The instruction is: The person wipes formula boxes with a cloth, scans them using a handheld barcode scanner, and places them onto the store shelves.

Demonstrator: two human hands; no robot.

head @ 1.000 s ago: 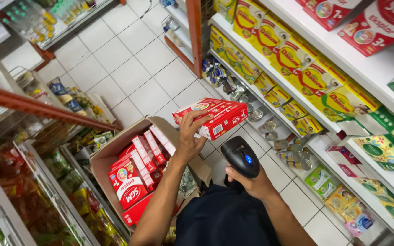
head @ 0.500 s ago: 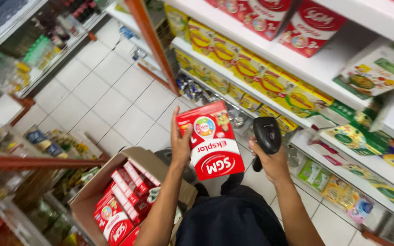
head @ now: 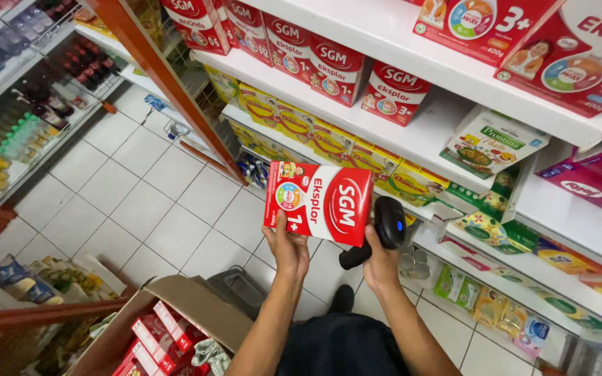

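Reaching up from below, the left hand (head: pixel 288 245) has its grip closed on the lower edge of a red and white carton (head: pixel 318 202), held level before the shelf (head: pixel 412 143). Just beside it, the right hand (head: pixel 379 261) wraps a black handheld scanner (head: pixel 383 233), head tilted toward the carton.

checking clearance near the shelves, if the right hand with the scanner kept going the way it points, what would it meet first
Probably the red carton held up in the left hand: the black handheld scanner in the right hand sits beside its right edge, head angled toward it. Depth between them is unclear.
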